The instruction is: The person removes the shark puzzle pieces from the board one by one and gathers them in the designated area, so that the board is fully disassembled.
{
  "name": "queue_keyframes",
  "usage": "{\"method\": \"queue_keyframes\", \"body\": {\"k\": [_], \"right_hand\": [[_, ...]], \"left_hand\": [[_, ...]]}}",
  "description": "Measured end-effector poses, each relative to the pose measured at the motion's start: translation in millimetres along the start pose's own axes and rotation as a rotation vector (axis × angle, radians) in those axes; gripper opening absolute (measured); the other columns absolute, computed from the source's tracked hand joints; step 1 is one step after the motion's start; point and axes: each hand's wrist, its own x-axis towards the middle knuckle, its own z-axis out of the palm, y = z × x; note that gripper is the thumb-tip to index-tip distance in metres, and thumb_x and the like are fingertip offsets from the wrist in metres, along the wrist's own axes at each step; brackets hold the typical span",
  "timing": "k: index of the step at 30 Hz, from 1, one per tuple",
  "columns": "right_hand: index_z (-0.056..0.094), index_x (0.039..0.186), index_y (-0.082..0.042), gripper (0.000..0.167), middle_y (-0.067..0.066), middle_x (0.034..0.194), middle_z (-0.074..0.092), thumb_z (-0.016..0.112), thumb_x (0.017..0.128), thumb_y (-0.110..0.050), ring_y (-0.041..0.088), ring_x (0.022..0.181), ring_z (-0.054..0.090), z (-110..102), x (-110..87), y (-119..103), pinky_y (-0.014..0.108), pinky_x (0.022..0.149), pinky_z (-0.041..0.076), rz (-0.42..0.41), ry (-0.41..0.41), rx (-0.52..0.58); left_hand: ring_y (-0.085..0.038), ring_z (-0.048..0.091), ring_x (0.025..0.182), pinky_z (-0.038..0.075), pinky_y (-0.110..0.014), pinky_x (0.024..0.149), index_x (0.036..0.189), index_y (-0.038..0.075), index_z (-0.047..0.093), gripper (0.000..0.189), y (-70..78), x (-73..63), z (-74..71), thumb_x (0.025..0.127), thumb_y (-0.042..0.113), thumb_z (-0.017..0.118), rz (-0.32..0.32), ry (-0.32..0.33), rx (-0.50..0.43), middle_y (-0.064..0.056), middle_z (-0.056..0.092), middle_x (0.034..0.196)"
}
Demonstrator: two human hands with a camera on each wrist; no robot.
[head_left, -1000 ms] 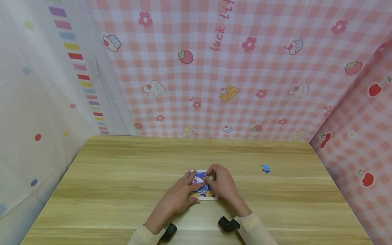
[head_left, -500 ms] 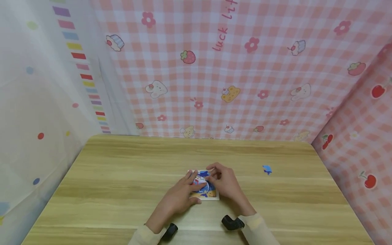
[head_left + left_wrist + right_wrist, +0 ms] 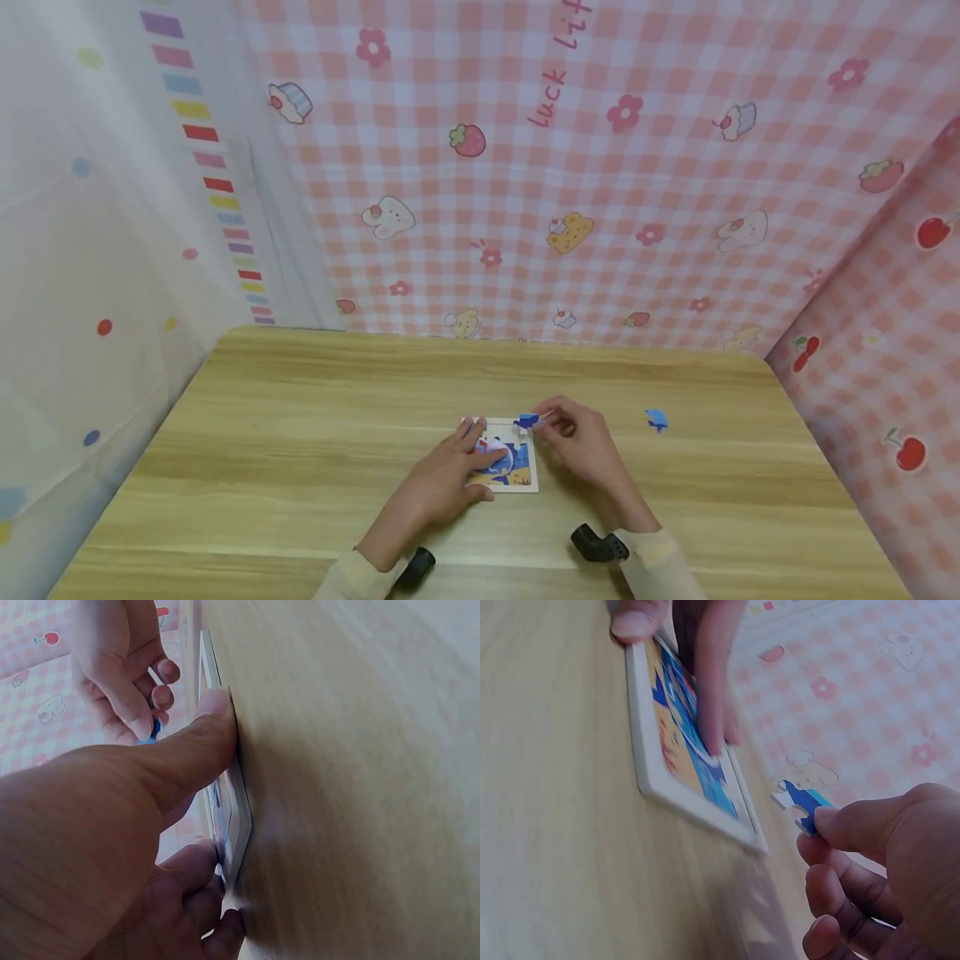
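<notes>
My left hand (image 3: 444, 477) holds a small jigsaw puzzle (image 3: 517, 473) with a white frame, thumb at its near edge and fingers over its left side. One finger lies across the picture. My right hand (image 3: 588, 437) pinches a blue and white puzzle piece (image 3: 802, 806) between thumb and index finger, just off the puzzle's far right corner in the right wrist view. Bare white backing (image 3: 506, 432) shows in the far part of the frame. In the left wrist view, my left thumb (image 3: 214, 712) covers much of the puzzle.
Another blue puzzle piece (image 3: 656, 419) lies on the wooden table (image 3: 337, 417), to the right of my right hand. Beyond the table's far edge hangs a pink checked cloth (image 3: 525, 167), with more cloth along both sides.
My right hand has lifted a blue piece out of the puzzle's far part and moved right with it, baring white backing. The left hand stays on the puzzle.
</notes>
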Motion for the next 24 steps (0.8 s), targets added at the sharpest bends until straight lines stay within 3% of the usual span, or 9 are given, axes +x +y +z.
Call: {"method": "queue_keyframes", "body": {"k": [7, 14, 24], "right_hand": [[0.072, 0.111, -0.017, 0.014, 0.003, 0.091, 0.073, 0.071, 0.097, -0.015, 0.016, 0.074, 0.062, -19.2, -4.6, 10.7, 0.024, 0.053, 0.051, 0.012, 0.023, -0.007], [0.071, 0.114, -0.017, 0.016, 0.004, 0.093, 0.073, 0.071, 0.098, -0.018, 0.016, 0.077, 0.062, -37.2, -6.4, 23.7, 0.024, 0.055, 0.052, 0.023, 0.063, -0.059], [0.069, 0.118, -0.011, 0.02, 0.012, 0.099, 0.074, 0.069, 0.1, -0.018, 0.02, 0.08, 0.065, -63.7, -7.9, 42.7, 0.025, 0.055, 0.054, 0.021, 0.093, -0.04]], "left_hand": [[-0.037, 0.018, 0.159, 0.031, -0.056, 0.125, 0.15, 0.029, 0.054, 0.061, -2.0, -0.4, 0.8, 0.093, 0.037, 0.073, -0.005, -0.007, -0.004, -0.013, 0.023, 0.171], [-0.036, 0.017, 0.159, 0.03, -0.055, 0.125, 0.15, 0.03, 0.054, 0.061, -3.1, -0.1, 1.7, 0.093, 0.038, 0.073, -0.011, -0.006, -0.003, -0.012, 0.022, 0.171], [-0.035, 0.017, 0.159, 0.031, -0.056, 0.124, 0.15, 0.031, 0.053, 0.06, -2.0, -1.3, 0.6, 0.093, 0.038, 0.072, -0.022, -0.019, 0.0, -0.011, 0.021, 0.171]]}}
